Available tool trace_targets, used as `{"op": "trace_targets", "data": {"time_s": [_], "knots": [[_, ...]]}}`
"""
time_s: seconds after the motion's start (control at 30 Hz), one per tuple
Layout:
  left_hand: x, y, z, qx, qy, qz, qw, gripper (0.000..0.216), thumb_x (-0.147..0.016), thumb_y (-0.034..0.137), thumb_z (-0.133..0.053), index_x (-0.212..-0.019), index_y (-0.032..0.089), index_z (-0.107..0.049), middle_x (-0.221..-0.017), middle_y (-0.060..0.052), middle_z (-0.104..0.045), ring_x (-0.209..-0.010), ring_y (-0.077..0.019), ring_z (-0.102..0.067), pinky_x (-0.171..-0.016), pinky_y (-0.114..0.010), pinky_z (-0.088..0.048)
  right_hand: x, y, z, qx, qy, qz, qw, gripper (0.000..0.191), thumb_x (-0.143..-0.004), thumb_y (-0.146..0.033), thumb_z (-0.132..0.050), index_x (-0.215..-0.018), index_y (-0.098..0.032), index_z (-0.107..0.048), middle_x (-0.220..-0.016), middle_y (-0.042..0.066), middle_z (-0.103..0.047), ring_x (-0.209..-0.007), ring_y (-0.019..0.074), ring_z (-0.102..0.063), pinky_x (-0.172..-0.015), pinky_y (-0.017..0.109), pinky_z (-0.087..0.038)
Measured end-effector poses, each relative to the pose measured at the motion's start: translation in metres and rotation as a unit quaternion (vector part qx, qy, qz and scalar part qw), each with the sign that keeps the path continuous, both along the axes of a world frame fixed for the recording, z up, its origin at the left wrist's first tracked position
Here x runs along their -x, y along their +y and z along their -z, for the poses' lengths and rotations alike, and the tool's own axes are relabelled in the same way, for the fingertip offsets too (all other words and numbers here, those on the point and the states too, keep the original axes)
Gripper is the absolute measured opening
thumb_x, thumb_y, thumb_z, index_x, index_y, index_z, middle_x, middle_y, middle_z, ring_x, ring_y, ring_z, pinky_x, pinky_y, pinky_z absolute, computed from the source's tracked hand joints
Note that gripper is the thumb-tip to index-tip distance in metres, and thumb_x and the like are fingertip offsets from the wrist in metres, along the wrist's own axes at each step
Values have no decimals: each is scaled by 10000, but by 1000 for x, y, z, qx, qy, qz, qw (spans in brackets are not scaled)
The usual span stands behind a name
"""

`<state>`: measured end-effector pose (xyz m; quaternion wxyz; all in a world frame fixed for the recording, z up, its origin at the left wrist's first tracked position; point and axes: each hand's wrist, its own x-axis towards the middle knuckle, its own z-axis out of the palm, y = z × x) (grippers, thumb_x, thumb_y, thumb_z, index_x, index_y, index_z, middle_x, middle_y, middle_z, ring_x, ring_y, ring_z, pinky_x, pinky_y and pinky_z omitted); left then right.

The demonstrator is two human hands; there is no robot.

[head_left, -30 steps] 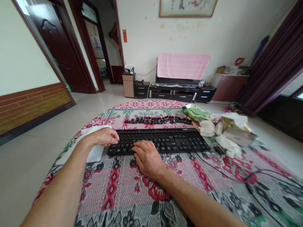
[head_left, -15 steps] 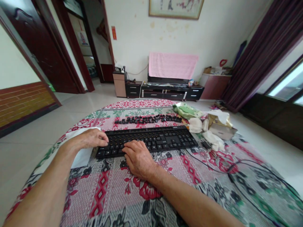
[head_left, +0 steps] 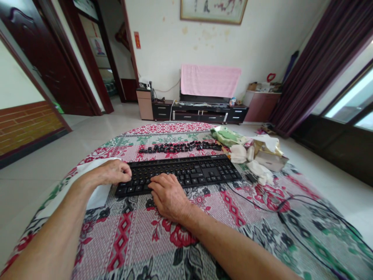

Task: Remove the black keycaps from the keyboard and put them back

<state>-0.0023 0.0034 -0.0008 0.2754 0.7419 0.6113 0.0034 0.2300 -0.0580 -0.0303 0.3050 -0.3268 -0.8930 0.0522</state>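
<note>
A black keyboard (head_left: 186,173) lies on a round table with a floral cloth (head_left: 140,233). My left hand (head_left: 112,172) rests at the keyboard's left end, fingers curled onto the edge keys, over a white cloth (head_left: 96,196). My right hand (head_left: 167,194) lies palm down at the front edge, fingers stretched onto the lower keys. A row of loose black keycaps (head_left: 180,147) lies just behind the keyboard.
At the right of the keyboard sit a green packet (head_left: 227,136), white wads of tissue (head_left: 239,153) and an opened box (head_left: 269,155). A black cable (head_left: 279,210) runs across the cloth to the right. A TV stand (head_left: 210,111) stands by the far wall.
The view has swung to the right, so everything sits further left in the picture. Both hands stay on the keyboard in the same places.
</note>
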Motion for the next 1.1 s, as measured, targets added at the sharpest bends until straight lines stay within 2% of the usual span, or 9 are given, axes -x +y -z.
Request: {"op": "trace_targets", "data": {"time_s": [0.47, 0.73, 1.1], "knots": [[-1, -3, -2, -5, -28, -7, 1000, 211, -560, 295, -448, -679, 181, -579, -539, 21, -510, -472, -92, -459, -437, -189, -339, 1, 0, -1, 5, 5, -5, 1000, 236, -769, -183, -356, -954, -167, -502, -999, 65, -480, -928, 174, -361, -788, 354, -257], [-5, -5, -5, 24, -60, -39, 997, 195, -542, 290, -473, -680, 170, -541, -520, 33, -472, -446, -85, -448, -428, -190, -343, 2, 0, 0, 7, 5, -3, 1000, 239, -768, -177, -354, -956, -163, -502, -993, 64, -482, -935, 178, -359, -798, 360, -253], [1, -2, -1, 45, -66, -43, 996, 223, -552, 331, -483, -699, 174, -543, -514, 33, -482, -462, -95, -468, -454, -195, -352, 1, 0, 0, -5, 2, -1, 1000, 230, -763, -177, -372, -951, -174, -504, -995, 63, -482, -928, 168, -370, -787, 353, -263]]}}
